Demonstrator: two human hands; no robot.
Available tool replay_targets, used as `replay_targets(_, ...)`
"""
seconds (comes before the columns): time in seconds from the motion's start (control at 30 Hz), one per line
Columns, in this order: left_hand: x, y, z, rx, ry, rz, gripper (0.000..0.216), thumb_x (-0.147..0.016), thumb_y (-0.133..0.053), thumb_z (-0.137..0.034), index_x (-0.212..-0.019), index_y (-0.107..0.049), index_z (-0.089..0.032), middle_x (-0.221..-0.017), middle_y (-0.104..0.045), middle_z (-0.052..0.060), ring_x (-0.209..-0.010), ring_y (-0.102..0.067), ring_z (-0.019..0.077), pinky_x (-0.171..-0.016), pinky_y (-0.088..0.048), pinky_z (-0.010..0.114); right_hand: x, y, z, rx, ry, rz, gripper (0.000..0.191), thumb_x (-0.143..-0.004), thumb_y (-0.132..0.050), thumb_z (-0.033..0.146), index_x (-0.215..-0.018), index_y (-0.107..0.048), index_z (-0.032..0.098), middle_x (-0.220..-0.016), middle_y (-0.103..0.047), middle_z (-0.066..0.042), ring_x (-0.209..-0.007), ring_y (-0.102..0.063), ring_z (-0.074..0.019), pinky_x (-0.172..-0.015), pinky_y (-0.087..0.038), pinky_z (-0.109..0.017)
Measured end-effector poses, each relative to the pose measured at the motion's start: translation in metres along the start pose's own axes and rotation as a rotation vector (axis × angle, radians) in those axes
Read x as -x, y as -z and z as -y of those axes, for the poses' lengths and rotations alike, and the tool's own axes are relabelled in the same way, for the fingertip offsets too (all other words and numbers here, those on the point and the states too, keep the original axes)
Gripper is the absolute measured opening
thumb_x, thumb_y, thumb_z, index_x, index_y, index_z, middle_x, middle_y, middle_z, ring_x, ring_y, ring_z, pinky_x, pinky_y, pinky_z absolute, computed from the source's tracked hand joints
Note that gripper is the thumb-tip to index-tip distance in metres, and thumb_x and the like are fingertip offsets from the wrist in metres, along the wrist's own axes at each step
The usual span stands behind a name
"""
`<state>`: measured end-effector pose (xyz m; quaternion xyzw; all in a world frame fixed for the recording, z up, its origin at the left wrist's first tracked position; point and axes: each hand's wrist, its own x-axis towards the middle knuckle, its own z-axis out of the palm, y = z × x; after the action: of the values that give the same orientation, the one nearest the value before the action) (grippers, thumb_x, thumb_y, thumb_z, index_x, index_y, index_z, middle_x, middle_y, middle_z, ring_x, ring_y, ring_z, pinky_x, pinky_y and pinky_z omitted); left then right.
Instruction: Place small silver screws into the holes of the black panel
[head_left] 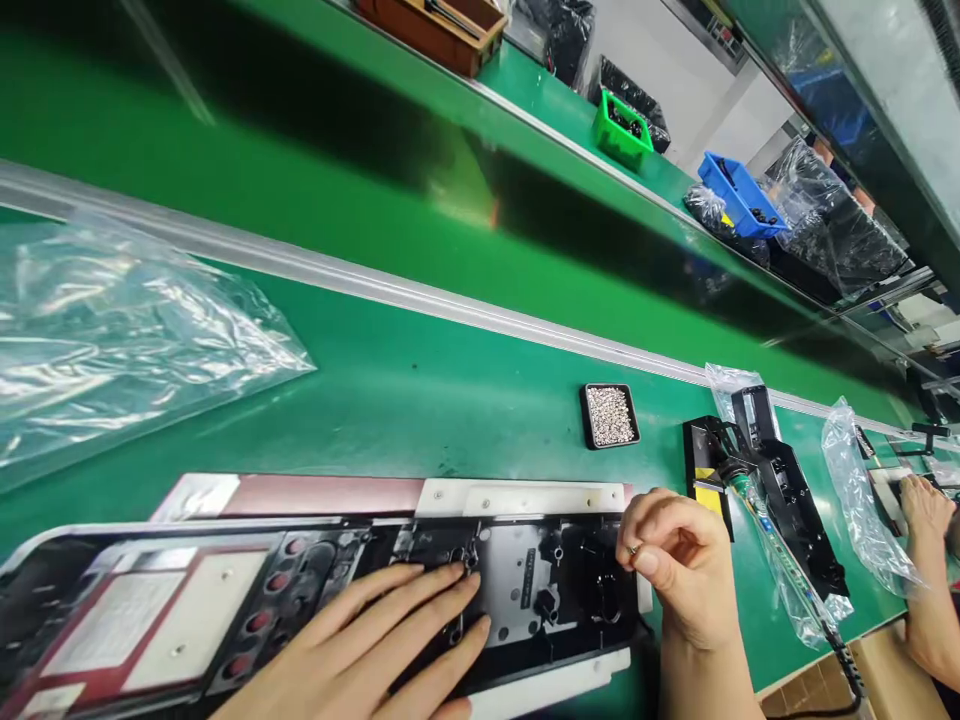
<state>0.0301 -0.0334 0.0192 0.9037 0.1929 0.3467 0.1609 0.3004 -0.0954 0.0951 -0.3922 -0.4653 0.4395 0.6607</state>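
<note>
Left hand (375, 645): fingers spread flat on the black panel (315, 590) at the bench's near edge. Right hand (679, 560): pinching a small screw (632, 549) over the panel's right end. Screw tray (609, 416) behind it, apart.

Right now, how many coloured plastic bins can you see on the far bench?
2. A green bin stands on the far bench beside black bags; a blue bin stands further right. More may be hidden behind the plastic bags.

Glossy black plastic panel (525, 580), crinkled clear plastic bag (112, 340), shiny metal screws (609, 415), smooth green worktop (420, 380).
</note>
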Motion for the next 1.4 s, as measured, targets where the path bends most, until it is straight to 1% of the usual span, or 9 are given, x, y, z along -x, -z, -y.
replay_targets(0.17,-0.002,-0.001,-0.001,-0.019,-0.039,0.018,0.042,-0.121,-0.045,-0.047,-0.109,-0.081,-0.029,-0.115,-0.080,-0.001,-0.117,-0.065,0.0183,-0.142,-0.016,0.033,0.005,-0.005,0.003,0.101,-0.011,0.014,0.007,-0.116,-0.083,0.023,-0.120,-0.085,0.028,-0.097,-0.068,-0.006,-0.091,-0.073,-0.0144,-0.086,-0.066,-0.018)
replay_targets(0.3,0.000,-0.003,-0.003,-0.032,-0.028,0.053,0.040,-0.120,-0.047,-0.050,-0.111,-0.080,-0.029,-0.120,-0.080,-0.001,-0.120,-0.064,0.0202,-0.142,-0.013,0.036,0.007,-0.006,0.008,0.448,0.037,0.120,0.004,-0.121,-0.074,0.023,-0.120,-0.077,0.025,-0.098,-0.069,-0.005,-0.092,-0.073,-0.0144,-0.088,-0.064,-0.018)
replay_targets(0.4,-0.001,-0.003,-0.006,-0.049,-0.033,0.049,0.039,-0.121,-0.047,-0.047,-0.114,-0.080,-0.027,-0.121,-0.079,0.001,-0.120,-0.063,0.0218,-0.142,-0.012,0.036,0.005,-0.007,0.011,0.690,0.094,0.212,0.009,-0.124,-0.069,0.023,-0.115,-0.071,0.021,-0.100,-0.070,-0.002,-0.094,-0.072,-0.0126,-0.090,-0.061,-0.017)
replay_targets(0.6,0.000,-0.005,-0.008,-0.040,-0.035,0.031,0.035,-0.119,-0.052,-0.046,-0.116,-0.079,-0.024,-0.122,-0.078,0.004,-0.122,-0.062,0.0238,-0.143,-0.011,0.040,0.002,-0.006,0.005,0.893,0.136,0.317,0.007,-0.126,-0.061,0.020,-0.121,-0.066,0.020,-0.108,-0.071,0.000,-0.096,-0.070,-0.0116,-0.091,-0.060,-0.020)
replay_targets(0.73,0.000,-0.003,-0.009,-0.044,-0.033,0.019,0.036,-0.120,-0.050,-0.044,-0.116,-0.080,-0.023,-0.122,-0.078,0.003,-0.122,-0.063,0.0221,-0.143,-0.012,0.039,0.005,0.001,-0.002,0.998,0.157,0.369,0.009,-0.128,-0.057,0.020,-0.125,-0.065,0.019,-0.110,-0.071,0.001,-0.097,-0.067,-0.0117,-0.089,-0.058,-0.022)
replay_targets(0.97,-0.003,-0.001,-0.011,-0.048,-0.030,0.032,0.038,-0.120,-0.049,-0.044,-0.115,-0.080,-0.023,-0.122,-0.078,0.003,-0.122,-0.062,0.0226,-0.144,-0.010,0.038,0.004,0.001,0.000,1.024,0.143,0.376,0.013,-0.128,-0.058,0.024,-0.120,-0.066,0.019,-0.105,-0.071,0.003,-0.090,-0.065,-0.0109,-0.081,-0.056,-0.025)
replay_targets(1.13,-0.006,0.001,-0.012,-0.034,-0.024,0.028,0.040,-0.120,-0.047,-0.043,-0.112,-0.080,-0.023,-0.120,-0.078,0.003,-0.121,-0.062,0.0222,-0.144,-0.010,0.036,0.001,0.000,-0.002,0.961,0.110,0.333,0.021,-0.126,-0.064,0.031,-0.111,-0.070,0.019,-0.107,-0.073,0.004,-0.097,-0.069,-0.0096,-0.089,-0.058,-0.021)
replay_targets(1.33,-0.008,0.001,-0.011,-0.024,-0.025,0.020,0.040,-0.121,-0.046,-0.042,-0.114,-0.080,-0.022,-0.120,-0.078,0.004,-0.120,-0.062,0.0228,-0.143,-0.011,0.035,-0.001,0.004,0.002,0.887,0.023,0.337,0.016,-0.125,-0.068,0.034,-0.117,-0.074,0.021,-0.112,-0.074,0.005,-0.105,-0.069,-0.0078,-0.102,-0.053,-0.013)
replay_targets(1.4,-0.008,0.001,-0.011,-0.021,-0.024,0.023,0.039,-0.120,-0.046,-0.041,-0.114,-0.080,-0.022,-0.120,-0.078,0.004,-0.120,-0.062,0.0231,-0.144,-0.011,0.036,-0.001,0.006,0.004,0.839,-0.018,0.317,0.016,-0.125,-0.068,0.032,-0.117,-0.076,0.021,-0.112,-0.074,0.003,-0.105,-0.070,-0.0079,-0.102,-0.052,-0.012)
